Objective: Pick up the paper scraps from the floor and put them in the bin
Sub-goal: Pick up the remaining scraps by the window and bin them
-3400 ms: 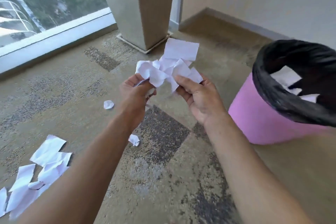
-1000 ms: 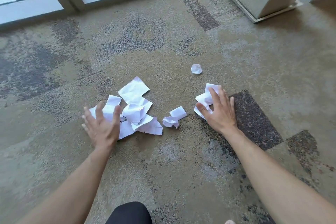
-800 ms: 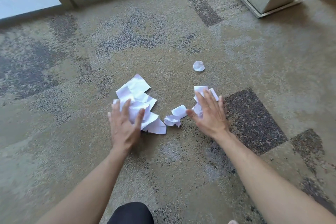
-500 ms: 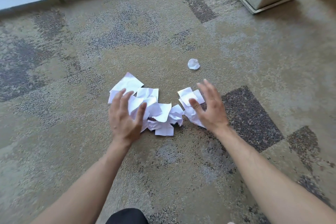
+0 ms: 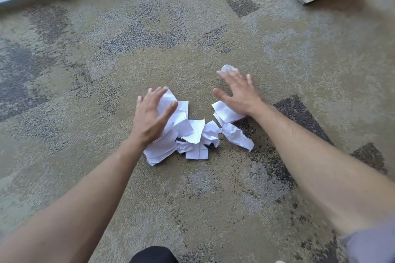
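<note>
White paper scraps lie heaped on the carpet, the left hand flat and open on them, the right hand spread, holding nothing, reaching toward a stray crumpled scrap that should be raked inward before scooping.

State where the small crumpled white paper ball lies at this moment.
In the head view, the small crumpled white paper ball lies on the patterned carpet right of centre, at the right hand's fingertips, beyond the white paper scrap pile.
</note>
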Tool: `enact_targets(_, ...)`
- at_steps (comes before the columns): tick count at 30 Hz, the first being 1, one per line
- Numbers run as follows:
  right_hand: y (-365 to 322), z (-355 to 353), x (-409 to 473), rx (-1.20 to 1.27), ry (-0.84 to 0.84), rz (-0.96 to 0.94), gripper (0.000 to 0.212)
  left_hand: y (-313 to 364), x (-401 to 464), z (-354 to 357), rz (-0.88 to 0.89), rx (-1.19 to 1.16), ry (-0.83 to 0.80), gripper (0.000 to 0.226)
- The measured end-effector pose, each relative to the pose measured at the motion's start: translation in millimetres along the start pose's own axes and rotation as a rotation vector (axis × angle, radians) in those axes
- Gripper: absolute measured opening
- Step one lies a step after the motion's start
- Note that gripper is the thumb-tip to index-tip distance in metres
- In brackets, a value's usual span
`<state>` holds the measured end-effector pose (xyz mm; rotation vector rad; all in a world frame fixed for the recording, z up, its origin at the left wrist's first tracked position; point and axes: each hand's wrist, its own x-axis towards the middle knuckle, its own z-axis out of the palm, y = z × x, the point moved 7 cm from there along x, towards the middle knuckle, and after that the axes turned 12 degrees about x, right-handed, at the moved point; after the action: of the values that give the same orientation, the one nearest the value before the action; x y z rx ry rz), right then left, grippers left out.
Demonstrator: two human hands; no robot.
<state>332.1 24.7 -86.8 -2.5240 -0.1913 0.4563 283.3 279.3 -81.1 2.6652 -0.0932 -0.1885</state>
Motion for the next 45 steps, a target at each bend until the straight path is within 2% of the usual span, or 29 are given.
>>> enact_targets(2, -11, 7, -7, 0.000, -0.048, -0.092, 0.065, 11, -6, 5, 0.050, -0.022, -0.019, 0.072)
enact_targets(7, -22, 22, -36, 0.088, -0.119, -0.224, 0.055, 38, -29, 5, 0.131, -0.120, -0.080, 0.067)
enact_targets(10, -19, 0, -36, 0.195, 0.051, -0.187, 0.040, 40, -36, -3, 0.124, -0.252, -0.044, 0.062)
enact_targets(12, -10, -19, -29, 0.199, 0.226, -0.106, 0.032, 32, -38, -12, 0.124, -0.176, 0.102, 0.060)
enact_targets(14, -1, -30, -19, 0.206, 0.313, 0.009, 0.035, 18, -43, -14, 0.074, -0.097, 0.174, 0.063)
enact_targets(18, 5, -35, 1, 0.117, 0.353, 0.152, 0.051, 9, -59, 7, 0.100, 0.138, 0.071, 0.081)
enact_targets(23, -6, -35, 22, -0.031, 0.408, 0.156, 0.054, 10, -56, 14, 0.103, 0.298, 0.037, 0.081)
enact_targets(33, -6, -45, 32, 0.130, 0.409, 0.148, 0.009, 9, -57, 15, 0.103, 0.300, 0.056, 0.080)
enact_targets(39, -10, -50, 7, 0.167, 0.428, 0.113, 0.004, 9, -57, 15, 0.104, 0.297, 0.055, 0.078)
enact_targets(45, -19, -22, -55, 0.283, 0.242, 0.146, 0.005, 9, -58, 14, 0.104, 0.256, 0.072, 0.078)
